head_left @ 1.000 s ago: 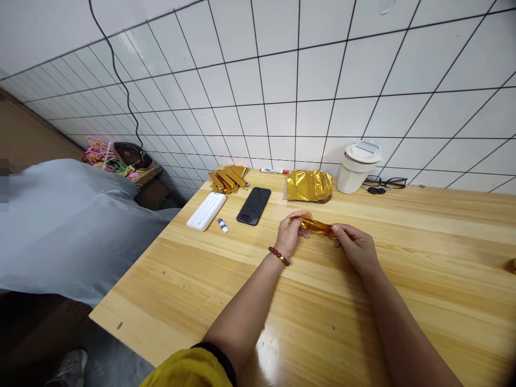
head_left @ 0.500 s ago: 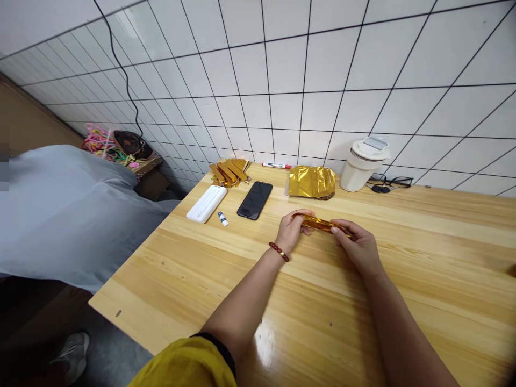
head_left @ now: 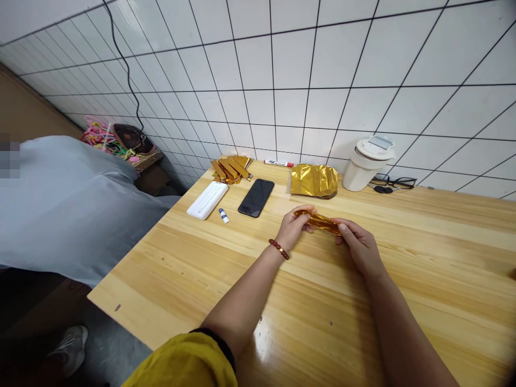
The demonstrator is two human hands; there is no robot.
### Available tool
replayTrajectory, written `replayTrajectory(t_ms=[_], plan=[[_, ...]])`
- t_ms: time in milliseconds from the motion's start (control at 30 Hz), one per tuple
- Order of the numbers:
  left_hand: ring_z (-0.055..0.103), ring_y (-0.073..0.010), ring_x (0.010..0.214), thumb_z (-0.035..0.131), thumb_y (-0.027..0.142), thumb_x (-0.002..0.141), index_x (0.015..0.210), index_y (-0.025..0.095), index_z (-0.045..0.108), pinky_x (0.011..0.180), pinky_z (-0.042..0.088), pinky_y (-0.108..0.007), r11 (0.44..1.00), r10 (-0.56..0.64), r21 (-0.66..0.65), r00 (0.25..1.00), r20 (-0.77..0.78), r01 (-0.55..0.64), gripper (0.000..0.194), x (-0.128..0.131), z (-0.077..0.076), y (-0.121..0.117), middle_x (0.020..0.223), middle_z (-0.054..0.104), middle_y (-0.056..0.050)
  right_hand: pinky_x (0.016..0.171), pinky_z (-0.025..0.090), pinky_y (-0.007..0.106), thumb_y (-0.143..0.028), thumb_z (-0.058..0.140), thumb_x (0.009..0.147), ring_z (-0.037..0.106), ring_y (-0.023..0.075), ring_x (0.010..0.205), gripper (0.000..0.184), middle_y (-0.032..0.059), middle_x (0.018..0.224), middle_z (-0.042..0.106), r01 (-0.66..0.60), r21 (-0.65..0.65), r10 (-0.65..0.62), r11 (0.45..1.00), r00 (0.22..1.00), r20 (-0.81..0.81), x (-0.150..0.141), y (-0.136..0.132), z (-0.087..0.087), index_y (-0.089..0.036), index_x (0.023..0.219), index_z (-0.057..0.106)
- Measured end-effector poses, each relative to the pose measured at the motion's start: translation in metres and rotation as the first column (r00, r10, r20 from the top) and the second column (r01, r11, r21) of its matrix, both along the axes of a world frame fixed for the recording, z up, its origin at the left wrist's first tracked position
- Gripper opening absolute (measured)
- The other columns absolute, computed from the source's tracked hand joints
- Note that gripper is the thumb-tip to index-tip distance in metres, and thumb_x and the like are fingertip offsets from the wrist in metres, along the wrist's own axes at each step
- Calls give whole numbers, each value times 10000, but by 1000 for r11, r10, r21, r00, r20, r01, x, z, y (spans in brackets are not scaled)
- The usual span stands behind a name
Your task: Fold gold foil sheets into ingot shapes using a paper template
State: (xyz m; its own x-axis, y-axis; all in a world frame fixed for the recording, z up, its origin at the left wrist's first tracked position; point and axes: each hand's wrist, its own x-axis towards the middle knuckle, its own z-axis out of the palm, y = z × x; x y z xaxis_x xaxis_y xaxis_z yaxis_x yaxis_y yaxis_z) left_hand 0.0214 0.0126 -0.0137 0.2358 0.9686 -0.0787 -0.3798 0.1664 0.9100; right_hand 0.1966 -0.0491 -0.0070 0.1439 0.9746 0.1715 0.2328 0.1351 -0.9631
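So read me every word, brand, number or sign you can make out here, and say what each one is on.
No text can be read for certain.
Marker: dark lettering on the white barrel, too small to read.
White block: faint print, too small to read.
Small tube: any marks are too small to make out.
Phone: dark screen, no text visible.
Held foil: no lettering visible.

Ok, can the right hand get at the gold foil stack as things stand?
Probably yes: nothing appears to stand between the right hand and the gold foil stack. But it is pinching one end of a gold foil strip, so it would likely need to let go first.
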Motion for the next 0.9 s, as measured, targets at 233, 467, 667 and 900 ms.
replayTrajectory(t_ms=[233,467,667,900], plan=[[671,-196,841,671,232,683,920,136,763,595,521,-249,999,42,-33,999,24,-41,271,0,-1,3,1038,746,-112,606,501,304,-591,646,816,552,141,581,436,34,771,694,12,-21,-12,1000,1000,1,-1,1,-3,-214,1007,752],[653,-156,795,655,77,562,895,161,792,688,507,-249,999,44,-7,999,-12,-45,370,-1,-2,2,903,759,-62,606,501,295,-544,713,775,575,144,648,396,70,970,733,-17,-10,17,1000,999,-28,-2,2,-8,-225,1007,750],[661,-188,872,790,207,621,900,161,785,794,520,-312,998,15,54,998,-59,-12,283,-3,4,-2,972,748,-87,584,479,285,-566,693,787,536,137,568,416,13,667,651,41,-38,-42,998,999,-23,-1,0,-1,-209,990,758],[655,-212,994,909,271,546,1074,148,733,918,511,-344,964,-176,177,974,-140,200,570,-4,11,-12,1150,692,-117,555,452,270,-611,643,813,507,131,511,449,-13,526,557,140,-68,-146,988,985,-90,-2,1,4,-193,920,763]])
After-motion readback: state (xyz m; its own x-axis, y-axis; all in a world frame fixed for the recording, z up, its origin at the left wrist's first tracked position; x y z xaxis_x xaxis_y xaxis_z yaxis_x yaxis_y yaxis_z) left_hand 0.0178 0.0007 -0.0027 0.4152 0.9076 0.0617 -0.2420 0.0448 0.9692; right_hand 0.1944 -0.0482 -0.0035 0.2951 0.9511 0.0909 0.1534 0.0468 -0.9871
